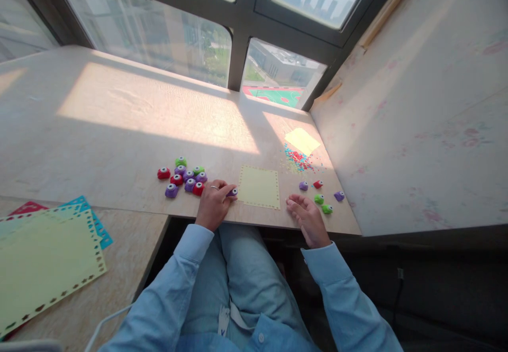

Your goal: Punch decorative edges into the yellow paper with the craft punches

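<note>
My left hand [213, 204] is closed around a small purple craft punch [232, 192] with a white top, at the left edge of a pale yellow sheet of paper [259, 187]. Small punched holes run along the sheet's borders. To the right of the sheet, my right hand [305, 217] is curled with thumb and fingertips together; anything between them is too small to make out. Left of my left hand lies a cluster of purple, red and green punches, among them a red punch [163, 172] and a purple punch [171, 190].
Several more punches, including a green punch [327, 209], lie by the right wall [420, 129]. Beyond them is a pile of coloured paper bits [299, 161] beside a yellow paper [302, 140]. Punched sheets [47, 267] are stacked at the left. Windows [159, 39] border the far edge.
</note>
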`<state>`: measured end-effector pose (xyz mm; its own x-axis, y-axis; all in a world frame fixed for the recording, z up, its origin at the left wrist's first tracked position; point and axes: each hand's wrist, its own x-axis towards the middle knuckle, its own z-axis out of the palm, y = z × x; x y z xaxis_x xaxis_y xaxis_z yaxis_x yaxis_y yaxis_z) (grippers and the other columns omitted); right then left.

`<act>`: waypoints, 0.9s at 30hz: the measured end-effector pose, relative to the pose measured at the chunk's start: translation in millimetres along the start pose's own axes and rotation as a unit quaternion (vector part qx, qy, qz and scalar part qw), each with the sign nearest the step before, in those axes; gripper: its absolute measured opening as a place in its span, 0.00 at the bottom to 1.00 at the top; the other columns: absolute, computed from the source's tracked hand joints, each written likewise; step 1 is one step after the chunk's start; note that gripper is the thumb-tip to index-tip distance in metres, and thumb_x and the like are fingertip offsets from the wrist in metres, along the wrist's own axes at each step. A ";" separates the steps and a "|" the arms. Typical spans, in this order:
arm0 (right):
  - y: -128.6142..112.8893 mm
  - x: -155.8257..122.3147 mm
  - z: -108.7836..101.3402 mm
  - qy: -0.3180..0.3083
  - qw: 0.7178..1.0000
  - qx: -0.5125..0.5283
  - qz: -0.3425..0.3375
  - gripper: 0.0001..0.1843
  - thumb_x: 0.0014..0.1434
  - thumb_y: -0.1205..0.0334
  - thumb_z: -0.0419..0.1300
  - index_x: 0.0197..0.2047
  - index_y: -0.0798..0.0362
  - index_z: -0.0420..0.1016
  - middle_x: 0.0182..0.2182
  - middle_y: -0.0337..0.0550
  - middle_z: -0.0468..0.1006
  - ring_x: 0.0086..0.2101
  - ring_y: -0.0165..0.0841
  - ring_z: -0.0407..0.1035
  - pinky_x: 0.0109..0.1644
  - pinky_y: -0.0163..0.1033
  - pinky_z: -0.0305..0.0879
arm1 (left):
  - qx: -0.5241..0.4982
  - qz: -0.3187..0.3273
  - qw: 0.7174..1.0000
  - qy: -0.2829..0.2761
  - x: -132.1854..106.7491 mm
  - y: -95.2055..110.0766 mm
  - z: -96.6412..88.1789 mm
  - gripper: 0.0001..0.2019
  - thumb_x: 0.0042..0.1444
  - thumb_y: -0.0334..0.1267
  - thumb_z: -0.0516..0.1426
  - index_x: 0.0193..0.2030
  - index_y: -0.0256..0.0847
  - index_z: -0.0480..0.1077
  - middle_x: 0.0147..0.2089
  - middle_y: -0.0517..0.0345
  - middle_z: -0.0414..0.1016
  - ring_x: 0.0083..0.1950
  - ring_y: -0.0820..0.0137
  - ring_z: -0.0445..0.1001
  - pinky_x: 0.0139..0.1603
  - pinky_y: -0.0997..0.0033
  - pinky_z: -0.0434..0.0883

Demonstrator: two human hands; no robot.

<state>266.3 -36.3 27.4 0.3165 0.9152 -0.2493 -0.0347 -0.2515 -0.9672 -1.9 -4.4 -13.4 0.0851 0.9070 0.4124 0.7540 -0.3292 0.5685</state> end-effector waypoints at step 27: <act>-6.2 44.4 16.2 -0.106 0.989 -0.098 -0.016 0.20 0.42 0.51 0.70 0.35 0.56 0.79 0.30 0.45 0.82 0.28 0.36 0.74 0.27 0.37 0.69 | 0.003 -0.014 1.000 0.002 -2.4 2.4 3.4 0.14 0.56 0.34 0.61 0.50 0.41 0.77 0.47 0.54 0.81 0.48 0.59 0.72 0.52 0.59 0.69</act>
<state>265.3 11.1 21.6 0.1076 0.9640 -0.2432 0.1641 -0.2585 -0.9520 1.9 -6.4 -15.4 0.0623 0.9146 0.3995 0.7600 -0.3029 0.5750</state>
